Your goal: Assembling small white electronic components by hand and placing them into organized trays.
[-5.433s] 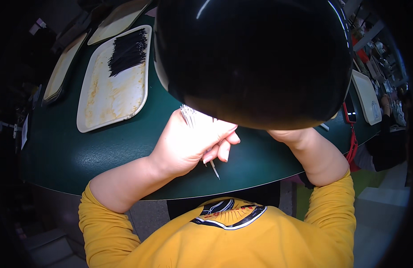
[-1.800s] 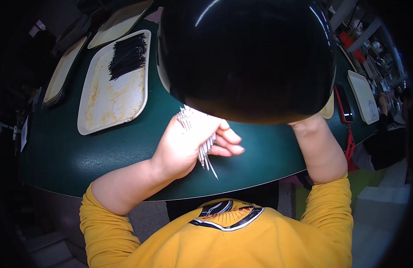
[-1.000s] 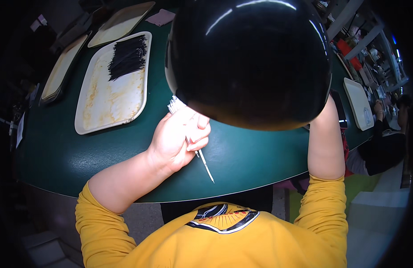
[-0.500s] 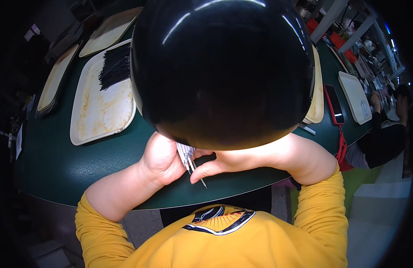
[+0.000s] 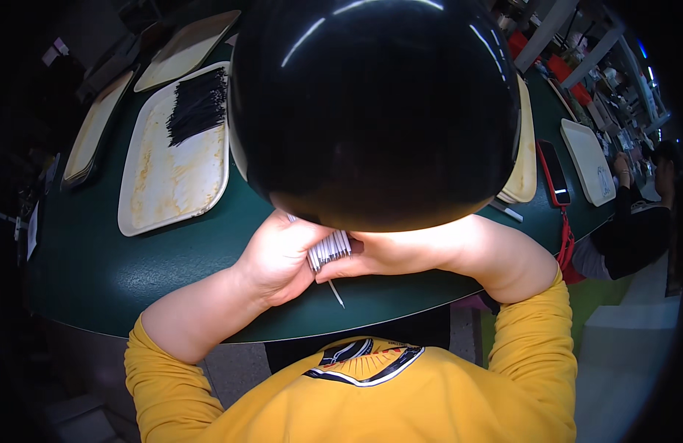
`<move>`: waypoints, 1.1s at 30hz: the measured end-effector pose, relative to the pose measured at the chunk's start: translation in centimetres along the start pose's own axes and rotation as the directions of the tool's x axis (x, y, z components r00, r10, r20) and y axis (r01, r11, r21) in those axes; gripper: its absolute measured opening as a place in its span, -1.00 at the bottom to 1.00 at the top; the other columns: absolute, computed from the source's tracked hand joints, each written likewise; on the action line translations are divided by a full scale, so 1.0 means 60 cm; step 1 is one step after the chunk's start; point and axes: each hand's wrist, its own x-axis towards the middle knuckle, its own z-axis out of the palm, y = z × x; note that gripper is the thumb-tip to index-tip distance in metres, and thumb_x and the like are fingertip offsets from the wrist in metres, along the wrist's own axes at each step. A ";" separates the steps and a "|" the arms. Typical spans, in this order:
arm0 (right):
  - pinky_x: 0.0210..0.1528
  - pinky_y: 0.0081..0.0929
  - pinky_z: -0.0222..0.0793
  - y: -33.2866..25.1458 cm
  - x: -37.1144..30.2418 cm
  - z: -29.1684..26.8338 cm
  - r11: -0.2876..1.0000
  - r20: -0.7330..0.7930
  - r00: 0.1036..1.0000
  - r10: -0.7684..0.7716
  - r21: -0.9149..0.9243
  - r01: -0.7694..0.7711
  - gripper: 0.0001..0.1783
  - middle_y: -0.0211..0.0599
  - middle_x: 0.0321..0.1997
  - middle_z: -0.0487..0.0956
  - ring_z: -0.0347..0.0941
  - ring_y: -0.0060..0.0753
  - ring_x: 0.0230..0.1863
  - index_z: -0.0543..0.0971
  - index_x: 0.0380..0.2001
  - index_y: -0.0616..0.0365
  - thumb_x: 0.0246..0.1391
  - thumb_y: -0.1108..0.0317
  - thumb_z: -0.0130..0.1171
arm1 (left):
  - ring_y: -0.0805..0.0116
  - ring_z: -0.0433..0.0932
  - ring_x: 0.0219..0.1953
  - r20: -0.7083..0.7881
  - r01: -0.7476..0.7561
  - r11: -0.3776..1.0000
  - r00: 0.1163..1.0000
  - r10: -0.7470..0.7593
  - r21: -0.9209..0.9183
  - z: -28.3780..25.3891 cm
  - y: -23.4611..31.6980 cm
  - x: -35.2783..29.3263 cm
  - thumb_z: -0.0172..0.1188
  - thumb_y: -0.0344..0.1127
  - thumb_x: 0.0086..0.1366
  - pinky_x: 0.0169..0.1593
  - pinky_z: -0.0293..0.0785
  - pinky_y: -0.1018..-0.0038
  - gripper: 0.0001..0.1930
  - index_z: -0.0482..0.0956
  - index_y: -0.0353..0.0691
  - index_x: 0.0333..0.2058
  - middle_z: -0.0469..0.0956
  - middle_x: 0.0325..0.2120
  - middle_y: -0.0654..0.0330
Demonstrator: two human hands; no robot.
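Above the near edge of the green table, my left hand [image 5: 273, 262] is closed round a bundle of thin white sticks [image 5: 328, 249] with dark tips, perhaps cut wires. Facing it, my right hand [image 5: 382, 253] is closed at the bundle's other side, its thumb under the lower ends. One longer white stick [image 5: 337, 294] pokes out below the rest, pointing toward me. A glossy black dome, which looks like a lamp shade [image 5: 378, 118], hides the fingertips and the bundle's upper part; bright light falls on my wrists from under it.
Left of the dome, a stained cream tray [image 5: 160, 196] carries a bundle of thin black strands [image 5: 197, 107]. More trays [image 5: 98, 136] lie farther left. On the right are a red-cased phone [image 5: 553, 173] with a strap, another tray [image 5: 589, 162] and a co-worker's arm [image 5: 623, 192].
The bundle has turned and spread into a more even row of ends between my hands. My left hand has shifted slightly right and up, and my right thumb has risen against the ends.
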 end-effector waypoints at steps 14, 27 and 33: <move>-0.37 -0.54 0.36 0.008 -0.043 -0.062 0.946 -0.156 0.985 0.072 0.322 -0.019 -0.72 -0.24 -0.42 0.48 0.43 -0.35 -0.40 0.45 -0.38 0.26 -0.25 0.37 0.16 | 0.44 0.49 -0.54 0.142 -0.019 0.955 0.990 -0.024 0.297 0.028 0.008 0.008 0.01 -0.37 0.14 -0.55 0.40 0.65 -0.82 0.42 -0.41 -0.36 0.48 -0.55 0.10; -0.32 -0.56 0.35 0.057 -0.027 -0.027 0.816 -0.275 0.944 0.181 0.578 0.012 -0.74 -0.26 -0.39 0.49 0.43 -0.44 -0.38 0.45 -0.37 0.30 -0.24 0.53 0.17 | 0.54 0.34 -0.78 0.013 -0.032 0.945 0.999 0.029 0.326 0.003 0.011 0.000 0.06 -0.53 0.05 -0.68 0.23 0.74 -0.91 0.49 -0.45 -0.54 0.46 -0.72 0.10; -0.28 -0.52 0.34 0.067 -0.032 -0.021 0.952 -0.543 0.836 0.078 0.290 0.099 -0.69 -0.25 -0.38 0.49 0.44 -0.39 -0.36 0.44 -0.34 0.31 -0.27 0.51 0.18 | 0.54 0.34 -0.79 0.031 -0.139 0.931 0.990 0.137 0.338 0.015 0.015 -0.003 0.08 -0.53 0.03 -0.69 0.23 0.74 -0.93 0.51 -0.44 -0.54 0.47 -0.72 0.09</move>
